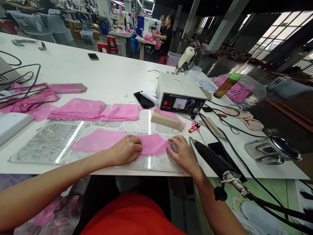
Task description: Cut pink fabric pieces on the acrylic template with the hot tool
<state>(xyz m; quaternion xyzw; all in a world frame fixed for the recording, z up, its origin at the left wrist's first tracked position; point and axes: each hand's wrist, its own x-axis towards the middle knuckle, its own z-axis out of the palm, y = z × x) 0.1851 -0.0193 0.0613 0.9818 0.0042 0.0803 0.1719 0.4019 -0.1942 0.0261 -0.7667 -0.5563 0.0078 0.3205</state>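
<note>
A smooth pink fabric piece (pixel 154 144) lies on a clear, glossy mat (pixel 49 140) over the white table. Its left end is in the curled fingers of my left hand (pixel 128 149). At its right edge, my right hand (pixel 182 152) pinches the corner between thumb and fingers. Another pink fabric piece (pixel 97 140) is flat on the mat, to the left of and partly behind my left hand. Behind these are a tall stack of pink fabric (pixel 77 109) and a lower pink stack (pixel 119 112). A black handheld tool (pixel 212 158) with a metal tip rests right of my right hand.
A control box (pixel 182 93) with a dial stands behind, its cables running right. A beige strip (pixel 166 120), orange snips (pixel 194 128), a glass pot (pixel 266 150) and a drink bottle (pixel 226 86) are around it. A phone (pixel 93 56) lies farther back; people sit at sewing machines beyond.
</note>
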